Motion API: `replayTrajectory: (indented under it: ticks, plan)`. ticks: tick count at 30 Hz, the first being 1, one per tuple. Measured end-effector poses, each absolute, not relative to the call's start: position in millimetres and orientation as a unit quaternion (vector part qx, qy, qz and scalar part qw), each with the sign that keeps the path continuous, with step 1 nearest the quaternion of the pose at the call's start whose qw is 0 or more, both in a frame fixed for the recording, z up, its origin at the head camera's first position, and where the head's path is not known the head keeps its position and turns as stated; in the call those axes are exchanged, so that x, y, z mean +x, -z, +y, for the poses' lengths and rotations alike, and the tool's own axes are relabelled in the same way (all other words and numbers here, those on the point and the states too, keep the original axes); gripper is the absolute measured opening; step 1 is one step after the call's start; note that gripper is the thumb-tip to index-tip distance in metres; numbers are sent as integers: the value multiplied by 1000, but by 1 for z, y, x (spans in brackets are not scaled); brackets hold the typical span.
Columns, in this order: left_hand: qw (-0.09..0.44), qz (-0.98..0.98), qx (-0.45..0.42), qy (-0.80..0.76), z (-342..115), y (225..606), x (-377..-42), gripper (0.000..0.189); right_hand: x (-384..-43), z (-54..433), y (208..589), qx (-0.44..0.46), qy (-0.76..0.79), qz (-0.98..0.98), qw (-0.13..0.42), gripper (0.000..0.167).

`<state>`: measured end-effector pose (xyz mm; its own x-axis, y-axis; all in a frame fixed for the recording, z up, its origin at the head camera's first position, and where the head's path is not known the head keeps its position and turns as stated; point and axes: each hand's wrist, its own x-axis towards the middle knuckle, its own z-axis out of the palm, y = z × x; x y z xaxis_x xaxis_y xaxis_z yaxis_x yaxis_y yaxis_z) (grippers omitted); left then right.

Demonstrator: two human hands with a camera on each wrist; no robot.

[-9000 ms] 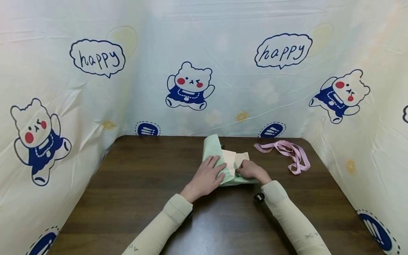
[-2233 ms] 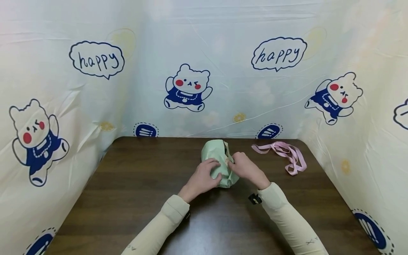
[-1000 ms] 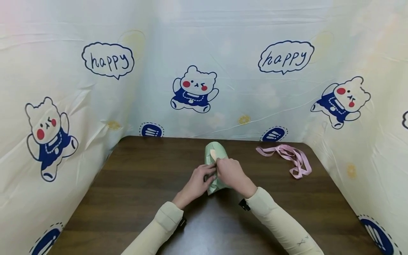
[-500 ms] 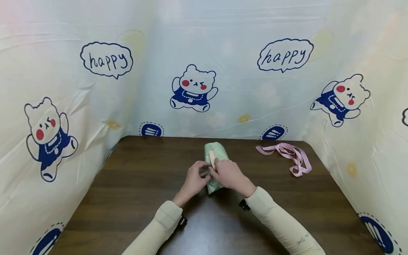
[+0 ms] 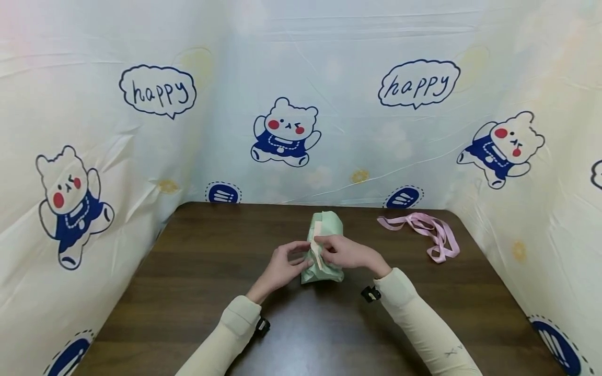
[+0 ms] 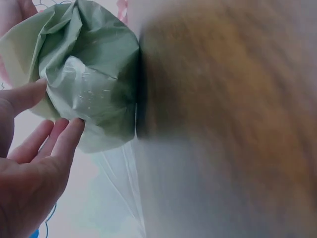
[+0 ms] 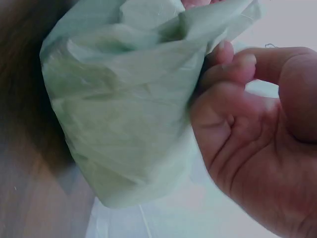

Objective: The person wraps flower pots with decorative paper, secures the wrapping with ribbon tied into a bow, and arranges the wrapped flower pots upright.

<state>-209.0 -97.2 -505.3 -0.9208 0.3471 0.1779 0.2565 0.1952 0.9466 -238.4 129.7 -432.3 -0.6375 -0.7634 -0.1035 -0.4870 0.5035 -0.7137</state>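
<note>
A bundle wrapped in pale green paper lies on the table in the middle of the head view, with a cream strip of the paper's inner side along its top. My left hand touches the bundle's left side. Its fingers are fairly straight, thumb and fingertips resting on the paper in the left wrist view. From the right, my right hand has its fingers curled at the folded edge of the paper, pinching it along the cream strip. What is inside the wrapping is hidden.
A loosely heaped pink ribbon lies at the table's back right. The dark wooden table is bordered at the back and sides by a pale printed cloth. Each wrist bears a small black device, such as the right one.
Earlier the paper was open wider, with cream inner flaps showing. It has since been folded into a narrow bundle. In the last half second the bundle and right hand shifted slightly right.
</note>
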Motion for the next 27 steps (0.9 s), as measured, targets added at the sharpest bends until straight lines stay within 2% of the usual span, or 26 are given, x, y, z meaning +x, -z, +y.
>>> replayTrajectory:
  ticks: [7, 13, 16, 21, 27]
  plan:
    - [53, 773, 211, -596, -97, 504, -211, 44, -237, 133, 438, -371, 293, 868, 152, 54]
    - [37, 785, 222, -578, -100, 507, -216, 44, -228, 130, 443, -340, 271, 900, 28, 65]
    - [25, 790, 228, -569, -100, 507, -218, 43, -223, 131, 444, -328, 261, 908, -16, 68]
    - [13, 792, 233, -565, -97, 507, -219, 43, -219, 134, 447, -324, 257, 910, -34, 61]
    - [-7, 801, 222, -556, -92, 505, -218, 39, -222, 136, 452, -319, 261, 911, -28, 71]
